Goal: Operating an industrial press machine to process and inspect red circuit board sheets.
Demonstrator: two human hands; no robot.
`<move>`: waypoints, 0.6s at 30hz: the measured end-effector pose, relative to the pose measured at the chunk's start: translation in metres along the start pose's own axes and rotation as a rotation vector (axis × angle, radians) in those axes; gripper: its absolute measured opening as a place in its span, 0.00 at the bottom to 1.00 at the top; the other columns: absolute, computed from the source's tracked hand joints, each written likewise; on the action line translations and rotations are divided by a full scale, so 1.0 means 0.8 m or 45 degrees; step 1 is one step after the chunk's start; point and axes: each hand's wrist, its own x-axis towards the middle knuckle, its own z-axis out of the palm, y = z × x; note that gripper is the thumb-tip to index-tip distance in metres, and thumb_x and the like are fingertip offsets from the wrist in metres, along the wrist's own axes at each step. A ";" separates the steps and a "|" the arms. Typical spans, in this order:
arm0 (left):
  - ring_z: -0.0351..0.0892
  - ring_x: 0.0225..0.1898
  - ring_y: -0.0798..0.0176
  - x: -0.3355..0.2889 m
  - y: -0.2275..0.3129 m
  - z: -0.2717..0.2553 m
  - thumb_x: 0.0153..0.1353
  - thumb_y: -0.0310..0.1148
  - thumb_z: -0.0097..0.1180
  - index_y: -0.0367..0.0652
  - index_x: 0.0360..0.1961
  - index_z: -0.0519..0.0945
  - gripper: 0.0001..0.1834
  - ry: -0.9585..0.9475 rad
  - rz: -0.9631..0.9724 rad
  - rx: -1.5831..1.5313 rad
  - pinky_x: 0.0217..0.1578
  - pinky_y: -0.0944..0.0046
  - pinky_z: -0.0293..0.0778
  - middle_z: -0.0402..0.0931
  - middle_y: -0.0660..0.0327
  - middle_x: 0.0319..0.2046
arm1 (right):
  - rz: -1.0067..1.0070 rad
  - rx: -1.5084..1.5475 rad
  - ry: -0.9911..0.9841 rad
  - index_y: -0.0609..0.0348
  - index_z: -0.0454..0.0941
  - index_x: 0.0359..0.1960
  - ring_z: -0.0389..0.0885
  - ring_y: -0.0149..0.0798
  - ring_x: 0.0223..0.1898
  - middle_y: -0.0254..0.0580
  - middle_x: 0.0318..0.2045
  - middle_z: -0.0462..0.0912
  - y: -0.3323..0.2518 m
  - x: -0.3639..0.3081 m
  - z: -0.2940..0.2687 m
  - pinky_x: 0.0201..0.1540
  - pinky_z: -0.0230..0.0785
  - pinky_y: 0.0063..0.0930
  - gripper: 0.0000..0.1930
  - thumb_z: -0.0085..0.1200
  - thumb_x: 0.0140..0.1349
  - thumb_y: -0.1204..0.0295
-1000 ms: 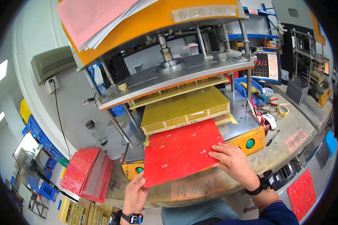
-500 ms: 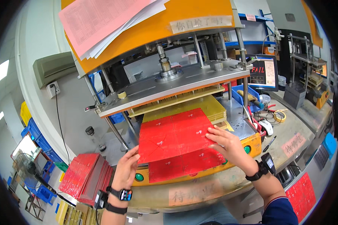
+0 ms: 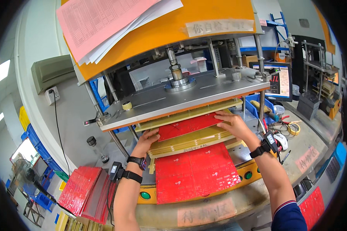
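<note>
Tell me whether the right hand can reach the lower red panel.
Probably yes: the lower red panel lies uncovered in front of the yellow fixture, though the right hand is gripping the upper red panel.

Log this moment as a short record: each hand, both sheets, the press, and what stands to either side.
Left hand: holds the upper sheet's left edge
Right hand: holds its right edge
Upper sheet: red, above the yellow block, below the press plate; contact with the block unclear
Lower sheet: red, in front of the block, untouched by either hand
Press: plate raised above the block
Left side: red stack
Right side: monitor
</note>
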 end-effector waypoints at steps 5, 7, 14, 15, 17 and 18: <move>0.68 0.55 0.64 0.034 -0.016 -0.007 0.57 0.35 0.60 0.45 0.54 0.75 0.23 -0.110 -0.041 0.145 0.55 0.69 0.63 0.69 0.57 0.56 | 0.091 0.021 -0.063 0.56 0.79 0.45 0.75 0.51 0.50 0.51 0.47 0.78 0.016 0.024 0.005 0.53 0.66 0.33 0.17 0.61 0.53 0.68; 0.67 0.56 0.65 0.043 -0.021 -0.009 0.57 0.35 0.61 0.43 0.54 0.75 0.23 -0.108 -0.032 0.155 0.56 0.69 0.62 0.71 0.59 0.54 | 0.058 0.038 -0.033 0.57 0.80 0.45 0.76 0.51 0.49 0.52 0.45 0.79 0.022 0.030 0.010 0.53 0.66 0.32 0.17 0.61 0.53 0.68; 0.68 0.54 0.65 0.062 -0.035 -0.013 0.55 0.34 0.63 0.39 0.54 0.74 0.25 -0.139 0.036 0.118 0.56 0.68 0.62 0.72 0.60 0.53 | 0.086 0.060 -0.012 0.58 0.80 0.44 0.78 0.47 0.48 0.50 0.44 0.80 0.033 0.037 0.016 0.53 0.65 0.29 0.17 0.63 0.52 0.67; 0.71 0.52 0.65 0.062 -0.037 -0.013 0.54 0.33 0.64 0.38 0.54 0.74 0.26 -0.147 0.064 0.096 0.53 0.68 0.65 0.74 0.59 0.51 | 0.065 0.076 -0.014 0.58 0.80 0.44 0.78 0.47 0.48 0.50 0.44 0.80 0.032 0.036 0.016 0.53 0.65 0.29 0.17 0.63 0.52 0.67; 0.70 0.52 0.65 0.063 -0.040 -0.014 0.54 0.33 0.64 0.38 0.54 0.74 0.26 -0.168 0.027 0.063 0.53 0.68 0.64 0.74 0.59 0.51 | 0.093 0.089 -0.008 0.60 0.80 0.44 0.79 0.37 0.46 0.47 0.43 0.82 0.030 0.034 0.014 0.52 0.66 0.25 0.16 0.63 0.51 0.72; 0.70 0.52 0.65 0.063 -0.041 -0.015 0.54 0.34 0.64 0.38 0.53 0.75 0.25 -0.205 -0.007 0.021 0.54 0.68 0.64 0.74 0.59 0.51 | 0.115 0.092 -0.019 0.60 0.80 0.44 0.79 0.37 0.46 0.47 0.43 0.82 0.029 0.034 0.013 0.52 0.66 0.25 0.16 0.63 0.51 0.72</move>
